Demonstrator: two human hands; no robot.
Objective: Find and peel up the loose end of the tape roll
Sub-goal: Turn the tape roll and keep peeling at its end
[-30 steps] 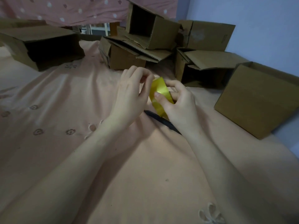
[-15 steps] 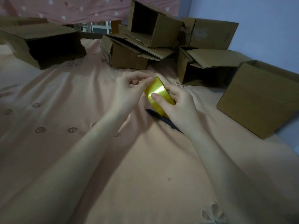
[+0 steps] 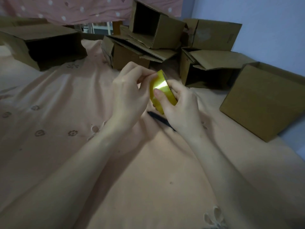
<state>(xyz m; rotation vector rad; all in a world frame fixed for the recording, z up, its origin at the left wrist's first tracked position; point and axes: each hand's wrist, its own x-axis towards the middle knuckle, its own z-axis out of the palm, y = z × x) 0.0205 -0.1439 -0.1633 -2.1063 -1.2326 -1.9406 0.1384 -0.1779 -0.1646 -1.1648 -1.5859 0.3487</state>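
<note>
Seen from the head camera, a person kneeling or sitting at a bed holds a yellow tape roll point(image 3: 160, 90) up off the peach bedsheet point(image 3: 69, 100), out in front of them and between both hands. The right hand point(image 3: 179, 106) is clamped on the roll, its thumb lying flat across the shiny outer band and its fingers curled round the far edge. The left hand point(image 3: 130, 91) is closed at the roll's upper left edge, its fingertips bent in and touching the tape there; whether they have any loose end pinched cannot be told from here. A bright glint runs across the middle of the yellow band.

Just below the roll, a black pen point(image 3: 160, 120) lies on the sheet, its far end hidden under the right wrist.

Beyond the hands, brown cardboard boxes crowd the head of the bed: a stack of open boxes point(image 3: 148, 40) straight ahead, one lying on its side at the left point(image 3: 42, 47), another with loose flaps at the right point(image 3: 211, 66), and a closed-looking box point(image 3: 267, 100) near the pale blue wall point(image 3: 272, 27). A pink spotted curtain point(image 3: 69, 9) hangs behind them.
</note>
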